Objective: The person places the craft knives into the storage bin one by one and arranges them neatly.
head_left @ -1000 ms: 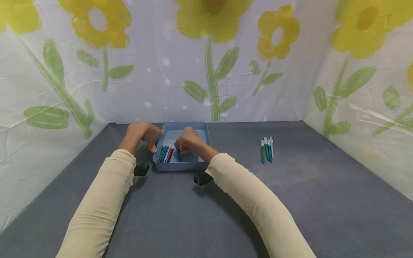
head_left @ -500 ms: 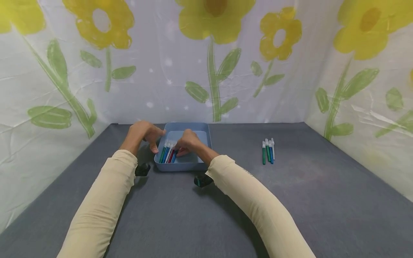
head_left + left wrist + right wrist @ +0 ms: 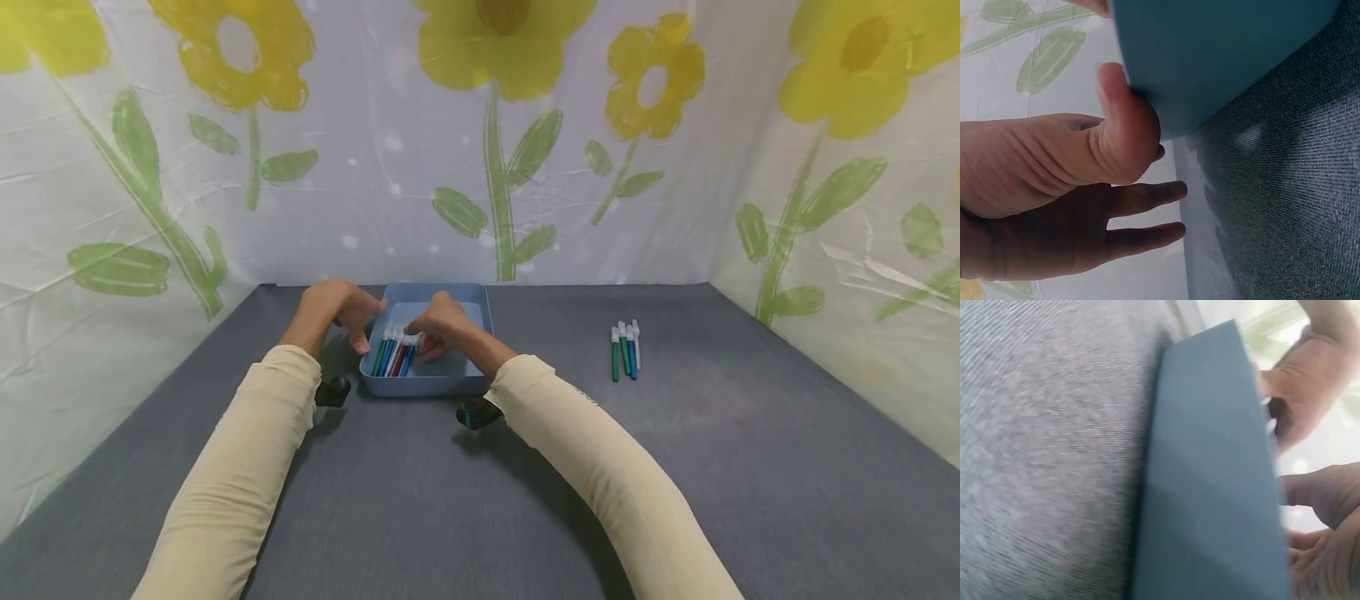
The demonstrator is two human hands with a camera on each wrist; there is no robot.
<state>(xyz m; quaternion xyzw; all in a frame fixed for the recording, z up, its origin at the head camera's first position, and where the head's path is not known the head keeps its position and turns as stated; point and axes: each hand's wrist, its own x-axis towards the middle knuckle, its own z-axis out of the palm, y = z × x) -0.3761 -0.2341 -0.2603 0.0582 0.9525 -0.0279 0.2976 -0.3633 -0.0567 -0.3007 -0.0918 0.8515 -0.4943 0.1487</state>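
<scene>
A blue plastic tray (image 3: 427, 387) sits at the back of the table. Along its left side several capped markers (image 3: 387, 358) lie in a row, green, blue and red among them, white caps to the back. A blue marker (image 3: 407, 363) ends the row on the right. My right hand (image 3: 444, 323) is over the tray, index finger stretched to the cap end of that marker, nothing visibly gripped. My left hand (image 3: 347, 312) rests at the tray's left rim. In the left wrist view its thumb (image 3: 1129, 128) touches the tray's wall while other fingers extend loosely.
To the right, a small group of capped markers (image 3: 626, 350), green and blue ones among them, lies on the dark grey table (image 3: 570, 467). Flower-patterned cloth (image 3: 360, 183) hangs behind and along both sides. Black wrist devices (image 3: 478, 412) sit below the wrists.
The right hand has set the blue marker down beside the red one at the row's right end, and its fingers have loosened and lifted slightly. The left hand stays at the rim.
</scene>
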